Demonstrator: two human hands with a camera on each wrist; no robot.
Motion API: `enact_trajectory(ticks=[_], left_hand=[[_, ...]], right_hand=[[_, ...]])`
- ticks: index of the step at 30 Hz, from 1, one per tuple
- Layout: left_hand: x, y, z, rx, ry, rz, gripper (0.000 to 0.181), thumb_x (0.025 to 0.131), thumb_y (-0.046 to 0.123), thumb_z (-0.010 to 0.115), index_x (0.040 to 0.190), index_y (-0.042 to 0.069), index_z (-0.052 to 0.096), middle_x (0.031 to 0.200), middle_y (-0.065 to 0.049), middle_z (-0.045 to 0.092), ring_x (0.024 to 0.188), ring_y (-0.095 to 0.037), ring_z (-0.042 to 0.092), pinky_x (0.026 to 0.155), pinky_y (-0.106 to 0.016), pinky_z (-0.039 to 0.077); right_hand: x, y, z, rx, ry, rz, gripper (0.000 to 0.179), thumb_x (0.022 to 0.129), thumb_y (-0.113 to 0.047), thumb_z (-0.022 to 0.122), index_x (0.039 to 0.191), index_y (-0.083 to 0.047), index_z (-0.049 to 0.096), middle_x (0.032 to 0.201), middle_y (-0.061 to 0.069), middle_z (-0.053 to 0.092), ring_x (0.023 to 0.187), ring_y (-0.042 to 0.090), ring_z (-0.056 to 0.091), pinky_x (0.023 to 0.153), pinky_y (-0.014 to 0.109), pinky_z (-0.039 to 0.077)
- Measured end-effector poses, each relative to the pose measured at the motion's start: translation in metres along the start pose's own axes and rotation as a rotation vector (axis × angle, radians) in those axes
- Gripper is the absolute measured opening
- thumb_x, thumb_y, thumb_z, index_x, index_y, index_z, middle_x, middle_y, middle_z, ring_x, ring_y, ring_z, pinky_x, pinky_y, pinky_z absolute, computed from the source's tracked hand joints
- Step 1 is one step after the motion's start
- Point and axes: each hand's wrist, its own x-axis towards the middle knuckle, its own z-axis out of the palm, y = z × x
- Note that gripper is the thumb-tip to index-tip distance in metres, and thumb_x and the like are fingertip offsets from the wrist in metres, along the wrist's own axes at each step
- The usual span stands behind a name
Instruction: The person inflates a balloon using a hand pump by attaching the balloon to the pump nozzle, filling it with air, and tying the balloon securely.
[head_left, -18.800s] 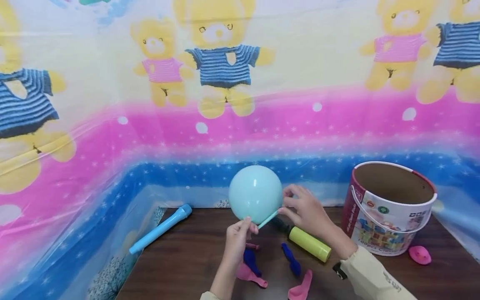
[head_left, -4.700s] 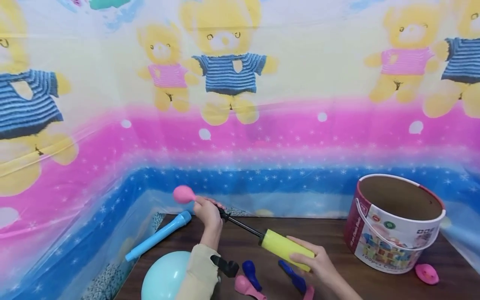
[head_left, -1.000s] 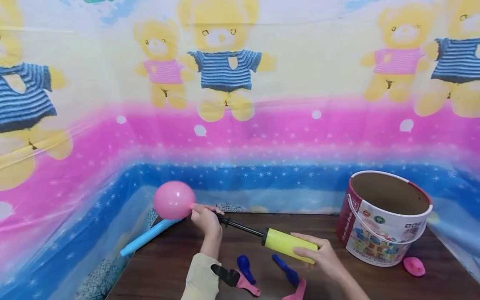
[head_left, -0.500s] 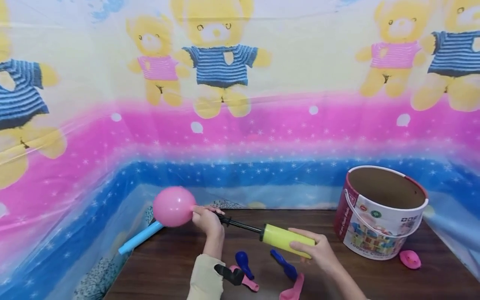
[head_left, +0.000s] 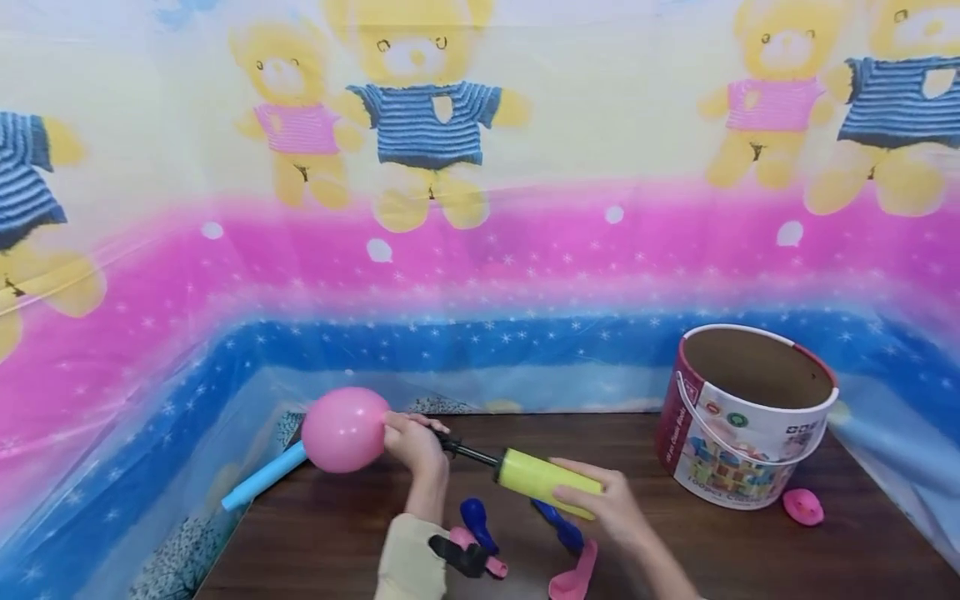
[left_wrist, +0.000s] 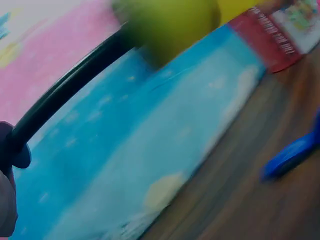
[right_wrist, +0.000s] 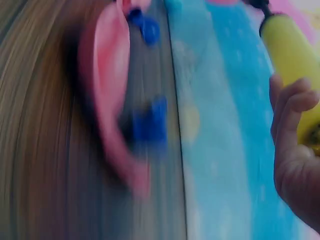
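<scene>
A round, partly inflated pink balloon (head_left: 347, 429) sits at the nozzle end of a hand balloon pump (head_left: 551, 485). My left hand (head_left: 416, 442) pinches the balloon's neck there; its fingers hide the nozzle. The pump's yellow barrel is gripped by my right hand (head_left: 607, 502), fingers wrapped round it, also seen in the right wrist view. Between the hands shows the pump's black rod (left_wrist: 70, 82), partly drawn out. Below the pump lie limp balloons: a blue balloon (head_left: 477, 523), a second blue balloon (head_left: 558, 527) and a pink balloon (head_left: 573, 573).
A white and red bucket (head_left: 705, 475) with a wire handle stands at the right of the dark wooden table (head_left: 330, 533). Beside it lies a flat pink object (head_left: 803, 507). A light blue tube (head_left: 264, 477) juts over the left edge. A printed sheet hangs behind.
Earlier both hands held a cyan balloon, later at lower left and now out of view. The pink balloon has swelled since 4.7 s ago. The barrel has just slid leftward, shortening the exposed rod.
</scene>
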Motion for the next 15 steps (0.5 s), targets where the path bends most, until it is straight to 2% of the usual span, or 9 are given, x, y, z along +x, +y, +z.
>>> enact_trajectory(ticks=[4, 8, 10, 12, 15], left_hand=[[-0.018, -0.009, 0.0, 0.041, -0.042, -0.022, 0.048, 0.108, 0.032, 0.023, 0.07, 0.009, 0.041, 0.051, 0.003, 0.043, 0.035, -0.009, 0.046, 0.038, -0.027, 0.047], [-0.024, -0.017, -0.008, 0.086, -0.1, -0.011, 0.046, 0.108, 0.031, 0.024, 0.071, 0.01, 0.041, 0.052, 0.003, 0.044, 0.036, -0.009, 0.048, 0.041, -0.029, 0.05], [-0.021, -0.017, -0.009, 0.089, -0.12, -0.025, 0.046, 0.108, 0.028, 0.024, 0.07, 0.009, 0.042, 0.052, 0.003, 0.045, 0.037, -0.01, 0.049, 0.041, -0.03, 0.051], [-0.013, -0.013, -0.009, 0.063, -0.108, -0.026, 0.047, 0.108, 0.026, 0.024, 0.068, 0.008, 0.042, 0.051, 0.003, 0.046, 0.037, -0.01, 0.05, 0.042, -0.03, 0.052], [0.004, -0.004, -0.011, 0.033, -0.064, 0.029, 0.05, 0.108, 0.025, 0.024, 0.064, 0.009, 0.043, 0.048, 0.005, 0.045, 0.037, -0.008, 0.049, 0.042, -0.027, 0.051]], right_hand=[[0.011, 0.002, 0.026, 0.031, 0.052, 0.019, 0.057, 0.086, -0.024, 0.074, 0.137, -0.006, 0.055, 0.08, 0.005, 0.063, 0.053, 0.011, 0.056, 0.051, 0.023, 0.049], [0.005, 0.015, 0.021, 0.06, 0.041, 0.065, 0.06, 0.086, -0.024, 0.073, 0.139, -0.005, 0.053, 0.08, 0.006, 0.062, 0.054, 0.011, 0.058, 0.052, 0.023, 0.05], [0.002, 0.019, 0.015, 0.068, 0.029, 0.076, 0.06, 0.086, -0.024, 0.073, 0.139, -0.006, 0.052, 0.083, 0.007, 0.062, 0.056, 0.012, 0.059, 0.055, 0.024, 0.052], [-0.002, 0.02, 0.006, 0.068, 0.028, 0.069, 0.059, 0.086, -0.023, 0.073, 0.139, -0.005, 0.052, 0.086, 0.007, 0.062, 0.06, 0.012, 0.061, 0.058, 0.026, 0.055], [-0.006, 0.022, -0.015, 0.037, 0.058, 0.051, 0.058, 0.088, -0.02, 0.071, 0.139, -0.003, 0.05, 0.091, 0.007, 0.064, 0.066, 0.016, 0.066, 0.064, 0.031, 0.059]])
